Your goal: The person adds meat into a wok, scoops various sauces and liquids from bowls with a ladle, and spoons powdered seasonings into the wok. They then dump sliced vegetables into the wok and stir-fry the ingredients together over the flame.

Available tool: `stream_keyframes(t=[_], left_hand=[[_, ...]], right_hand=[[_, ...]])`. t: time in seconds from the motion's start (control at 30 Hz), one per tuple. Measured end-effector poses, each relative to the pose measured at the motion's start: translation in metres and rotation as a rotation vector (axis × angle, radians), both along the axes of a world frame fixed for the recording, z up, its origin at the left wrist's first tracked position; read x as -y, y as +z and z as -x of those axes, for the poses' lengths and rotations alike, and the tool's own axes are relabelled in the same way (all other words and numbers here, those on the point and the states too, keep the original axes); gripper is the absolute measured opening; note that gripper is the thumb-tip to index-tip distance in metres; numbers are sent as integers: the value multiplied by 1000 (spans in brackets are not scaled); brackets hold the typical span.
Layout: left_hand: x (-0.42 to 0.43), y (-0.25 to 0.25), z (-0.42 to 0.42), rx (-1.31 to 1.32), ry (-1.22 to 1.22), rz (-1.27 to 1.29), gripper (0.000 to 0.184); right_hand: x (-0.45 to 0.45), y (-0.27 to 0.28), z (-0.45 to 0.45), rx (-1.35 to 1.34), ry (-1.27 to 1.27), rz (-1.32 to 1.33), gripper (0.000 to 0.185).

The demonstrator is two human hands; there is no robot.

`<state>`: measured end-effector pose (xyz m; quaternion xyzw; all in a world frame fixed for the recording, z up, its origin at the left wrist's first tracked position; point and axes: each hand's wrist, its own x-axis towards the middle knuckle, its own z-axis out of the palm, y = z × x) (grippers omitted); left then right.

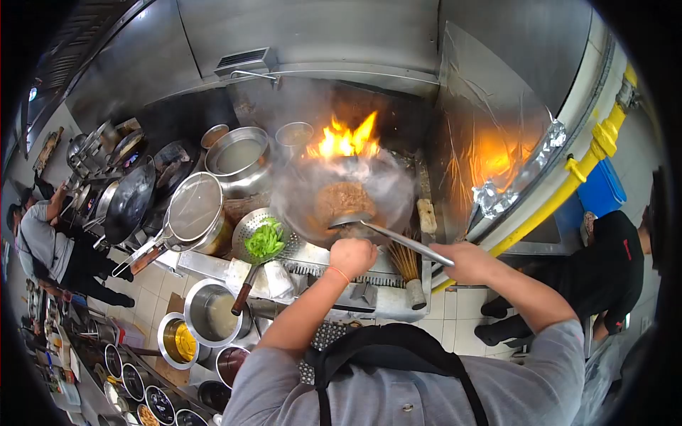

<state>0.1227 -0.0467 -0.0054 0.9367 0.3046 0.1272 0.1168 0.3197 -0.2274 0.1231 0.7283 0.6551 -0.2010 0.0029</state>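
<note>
– One view, from the head: holding what?
– Grasping the ladle (pixel 399 241) by its handle in the right hand (pixel 469 263); clenching the left hand (pixel 354 257) at the near rim of the wok (pixel 395 195), apparently holding it.
– And the brown food (pixel 344 197)?
– Inside the wok, beyond the ladle's scoop. Could scorch from so fierce a heat, with flames (pixel 347 140) at the far rim; could burn the knuckles through nearness to hot metal.
– Containers?
– Greens (pixel 264 241) in the skimmer (pixel 245 223), left of the wok; pale liquid in upper pot (pixel 245 187) and lower pot (pixel 196 305); yellow liquid (pixel 182 343) in the bowl (pixel 165 341).
</note>
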Motion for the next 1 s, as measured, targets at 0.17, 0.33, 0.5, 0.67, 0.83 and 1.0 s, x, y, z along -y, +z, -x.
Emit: stream_keyframes(t=[0.17,0.33,0.5,0.67,0.83,1.0], left_hand=[[51,-79,2,67,59,-9,35],[76,-42,26,44,-98,-9,35],[-16,-22,6,10,-19,-29,36],[-9,-52,-7,45,2,-2,35],[-10,-37,-13,-17,69,40,37],[6,6,-4,-33,-35,53,37]], right_hand=[[-48,-57,-3,114,-79,-133,64],[-19,-17,-4,-20,-44,-204,60],[4,-1,-4,-63,81,-112,57],[-22,-28,8,64,-68,-81,61],[6,0,-3,-138,-39,-138,58],[-15,-14,3,65,-43,-22,58]])
